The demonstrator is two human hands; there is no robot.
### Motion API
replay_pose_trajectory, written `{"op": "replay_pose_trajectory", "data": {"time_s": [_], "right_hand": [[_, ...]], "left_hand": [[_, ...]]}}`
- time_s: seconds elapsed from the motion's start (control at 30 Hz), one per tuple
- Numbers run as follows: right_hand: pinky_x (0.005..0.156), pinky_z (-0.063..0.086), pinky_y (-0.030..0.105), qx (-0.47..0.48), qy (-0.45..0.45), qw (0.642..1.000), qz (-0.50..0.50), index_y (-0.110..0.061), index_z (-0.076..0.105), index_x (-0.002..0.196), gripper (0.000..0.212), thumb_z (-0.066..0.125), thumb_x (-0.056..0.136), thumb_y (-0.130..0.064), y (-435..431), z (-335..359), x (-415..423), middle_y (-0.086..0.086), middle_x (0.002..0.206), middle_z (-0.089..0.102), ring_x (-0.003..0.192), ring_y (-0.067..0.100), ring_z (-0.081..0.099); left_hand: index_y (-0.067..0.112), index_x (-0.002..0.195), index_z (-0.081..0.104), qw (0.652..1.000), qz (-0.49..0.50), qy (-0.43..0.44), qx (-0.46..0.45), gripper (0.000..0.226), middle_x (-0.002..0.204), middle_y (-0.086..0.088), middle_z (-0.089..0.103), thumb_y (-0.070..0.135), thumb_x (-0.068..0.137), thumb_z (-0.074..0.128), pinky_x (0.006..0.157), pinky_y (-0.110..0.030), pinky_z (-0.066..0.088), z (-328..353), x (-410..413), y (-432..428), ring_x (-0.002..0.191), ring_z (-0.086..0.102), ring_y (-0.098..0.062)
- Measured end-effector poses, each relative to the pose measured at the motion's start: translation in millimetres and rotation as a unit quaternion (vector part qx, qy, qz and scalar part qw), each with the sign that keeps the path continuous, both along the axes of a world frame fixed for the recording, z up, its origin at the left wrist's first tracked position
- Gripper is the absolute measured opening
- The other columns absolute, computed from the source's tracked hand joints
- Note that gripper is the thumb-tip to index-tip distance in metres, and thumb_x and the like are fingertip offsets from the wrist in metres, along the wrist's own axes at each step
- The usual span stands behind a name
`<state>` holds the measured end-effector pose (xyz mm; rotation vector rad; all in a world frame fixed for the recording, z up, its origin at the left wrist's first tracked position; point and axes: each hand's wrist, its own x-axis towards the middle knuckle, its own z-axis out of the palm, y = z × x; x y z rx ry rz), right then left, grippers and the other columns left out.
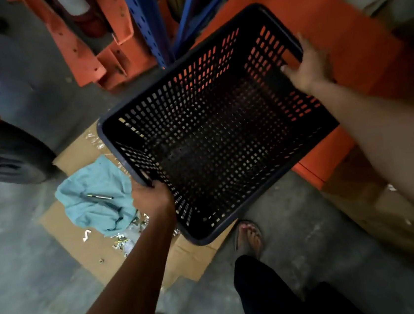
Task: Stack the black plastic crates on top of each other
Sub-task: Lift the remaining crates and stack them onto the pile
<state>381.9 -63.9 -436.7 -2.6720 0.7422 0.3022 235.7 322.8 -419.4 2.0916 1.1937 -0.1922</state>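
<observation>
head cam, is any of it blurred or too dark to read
Head view: the right hand is smeared by motion blur; the crate interior is dim, floor detail lost; the left hand is fairly sharp; wide-angle bending shows at the edges.

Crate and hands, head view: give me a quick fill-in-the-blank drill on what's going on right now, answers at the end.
1. The crate is held by ____ hands, the left hand on its near rim and the right hand on its far rim.
2. Inside, the crate is ____.
3. The pen lies on a ____ cloth.
4. The cloth rests on flattened ____ on the floor.

Answers: two; empty; teal; cardboard
</observation>
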Motion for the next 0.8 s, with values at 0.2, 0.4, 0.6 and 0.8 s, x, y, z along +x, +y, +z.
{"op": "replay_pose_trajectory", "data": {"time_s": [0.2, 0.4, 0.6, 0.8], "right_hand": [[0.085, 0.053, 0.038, 0.098, 0.043, 0.992, -0.061, -0.019, 0.069, 0.119, 0.038, 0.064, 0.087, -0.039, -20.4, 11.2, -0.2, 0.012, 0.110, 0.072, 0.103, 0.031, 0.067], [0.081, 0.050, 0.041, 0.036, 0.049, 0.998, 0.002, -0.013, 0.067, 0.115, 0.036, 0.059, 0.092, -0.039, 18.0, 76.4, -55.0, 0.021, 0.107, 0.070, 0.101, 0.039, 0.064], [0.103, 0.044, 0.045, -0.013, 0.052, 0.998, -0.021, -0.023, 0.019, 0.155, 0.063, 0.048, 0.099, -0.030, 123.3, 205.8, -131.6, 0.025, 0.130, 0.056, 0.121, 0.044, 0.050], [0.093, 0.048, 0.042, -0.073, 0.006, 0.997, -0.032, -0.052, 0.006, 0.150, 0.071, 0.050, 0.096, -0.034, 227.4, 402.7, -227.4, 0.024, 0.127, 0.059, 0.114, 0.042, 0.058]], "left_hand": [[0.006, 0.091, 0.060, 0.998, -0.023, 0.053, -0.026, 0.012, 0.088, -0.013, 0.066, 0.011, 0.081, 0.064, 0.070, -0.033, 0.050, 5.1, 9.4, 19.4, 0.085, 0.066, -0.030], [0.002, 0.104, 0.068, 0.986, -0.117, 0.111, -0.040, 0.032, 0.104, -0.021, 0.072, 0.009, 0.073, 0.070, 0.091, -0.046, 0.055, 46.5, 24.9, 98.3, 0.101, 0.068, -0.034], [-0.002, 0.134, 0.047, 0.952, -0.297, 0.057, 0.051, 0.056, 0.115, -0.035, 0.061, 0.005, 0.081, 0.064, 0.093, -0.048, 0.048, 177.2, 27.7, 198.5, 0.111, 0.059, -0.046], [0.010, 0.156, 0.009, 0.874, -0.468, -0.056, 0.119, 0.088, 0.127, -0.035, 0.058, 0.011, 0.086, 0.061, 0.098, -0.046, 0.043, 357.7, 20.3, 293.1, 0.117, 0.055, -0.051]]}}
